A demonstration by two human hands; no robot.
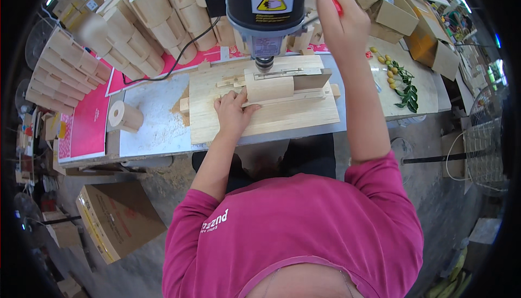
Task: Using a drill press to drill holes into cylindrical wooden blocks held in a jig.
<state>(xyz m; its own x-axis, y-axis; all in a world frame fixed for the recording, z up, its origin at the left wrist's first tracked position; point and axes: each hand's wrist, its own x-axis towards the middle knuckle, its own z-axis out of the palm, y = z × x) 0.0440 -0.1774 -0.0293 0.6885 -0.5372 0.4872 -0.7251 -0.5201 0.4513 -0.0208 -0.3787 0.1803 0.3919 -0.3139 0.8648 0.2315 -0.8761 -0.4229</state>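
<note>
In the head view, your left hand point(233, 114) lay with its fingers loosely spread at the left end of the rounded wooden block point(269, 88), which sat on the wooden jig board point(282, 118) below the drill chuck point(264, 64). Your right hand point(347, 29), blurred, was closed on the red handle point(337, 7) of the drill press point(266, 18). Whether a bit met the wood, I couldn't tell. Light left-hand pressure could have let the block twist; fingers straying toward the chuck risked injury.

The table point(154, 141) bears a wooden board point(304, 114), a lone cylinder point(129, 118) and scattered sawdust point(180, 106).
</note>
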